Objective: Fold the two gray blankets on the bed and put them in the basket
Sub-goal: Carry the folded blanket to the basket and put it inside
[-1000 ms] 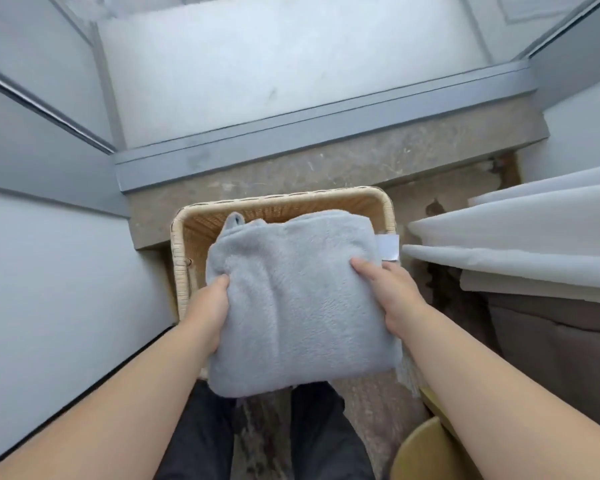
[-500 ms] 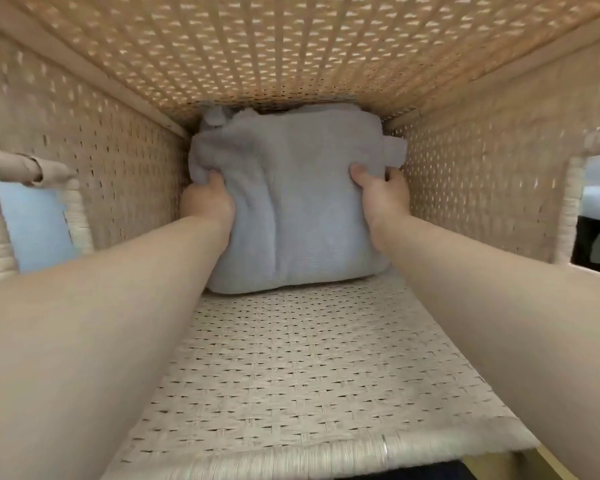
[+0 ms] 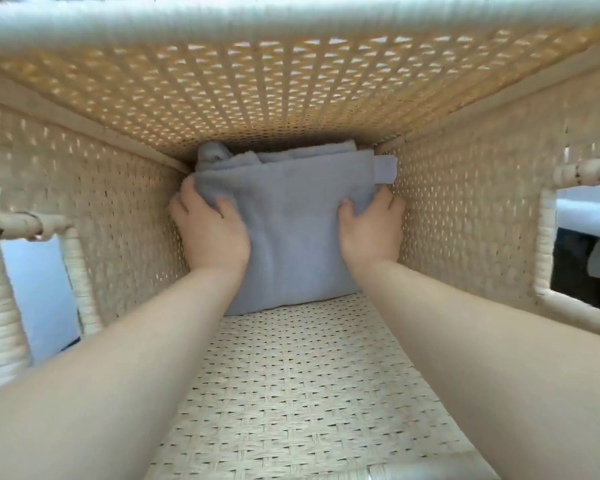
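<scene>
**Fingers (image 3: 388, 199) clamping folded blanket (image 3: 291, 233) at bottom of basket (image 3: 465, 209)**

Fingers and thumbs are doing the holding. On our left hand (image 3: 215, 237) the thumb is lying on top of the gray cloth, and the other fingers are curling round the edge that is facing the basket's left wall. Our right hand (image 3: 373, 233) is mirroring it: thumb on top, fingers wrapping the edge beside the basket's right wall. Both grips are narrow, pinching the thickness of the fold between thumb and fingers.

We are holding the blanket as a squarish folded bundle, deep inside the basket, at its bottom and filling most of the width between the side walls. At the edge of the bundle nearest the basket's far wall, several gray layers are showing. We cannot tell whether they are folds of one blanket or a second one underneath. A small gray label tab (image 3: 385, 169) is sticking out of the bundle toward the basket's right wall.

Our forearms (image 3: 465, 334) are reaching down from the basket's near rim, one along each side wall. Each side wall is showing a handle opening (image 3: 586, 247) high up near the rim. The far wall is glowing amber where light is coming through the weave.
</scene>
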`<state>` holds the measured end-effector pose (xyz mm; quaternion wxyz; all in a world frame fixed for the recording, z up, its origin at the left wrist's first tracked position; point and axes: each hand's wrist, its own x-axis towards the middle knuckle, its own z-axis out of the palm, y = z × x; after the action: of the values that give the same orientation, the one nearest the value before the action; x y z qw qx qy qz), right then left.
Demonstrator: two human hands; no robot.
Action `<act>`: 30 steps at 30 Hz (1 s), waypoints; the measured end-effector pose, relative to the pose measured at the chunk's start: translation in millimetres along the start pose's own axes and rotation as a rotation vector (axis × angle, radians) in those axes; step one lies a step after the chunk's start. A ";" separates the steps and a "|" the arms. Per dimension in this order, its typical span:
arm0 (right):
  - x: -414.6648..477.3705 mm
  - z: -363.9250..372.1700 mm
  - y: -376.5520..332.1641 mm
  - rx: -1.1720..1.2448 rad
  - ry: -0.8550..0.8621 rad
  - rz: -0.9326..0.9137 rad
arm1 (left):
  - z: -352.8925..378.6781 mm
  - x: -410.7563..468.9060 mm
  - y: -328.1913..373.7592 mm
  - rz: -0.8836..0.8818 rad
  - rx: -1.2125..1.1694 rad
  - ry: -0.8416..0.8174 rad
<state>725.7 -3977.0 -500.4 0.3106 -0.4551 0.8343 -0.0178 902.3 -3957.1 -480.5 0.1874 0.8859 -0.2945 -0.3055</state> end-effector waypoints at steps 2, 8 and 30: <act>-11.2 -12.4 -9.2 -0.131 0.045 -0.184 | -12.2 -10.1 12.8 0.229 0.102 -0.036; -17.1 -5.8 -16.5 -0.422 -0.089 -0.640 | -1.7 -9.8 14.5 0.625 0.558 -0.363; 82.2 95.4 33.1 -0.297 0.091 -0.938 | 101.3 68.7 -77.5 0.711 0.501 -0.048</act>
<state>719.6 -3996.8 -628.9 0.1642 -0.8196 0.5459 -0.0566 911.8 -3957.6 -625.1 0.0533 0.7402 -0.6505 -0.1618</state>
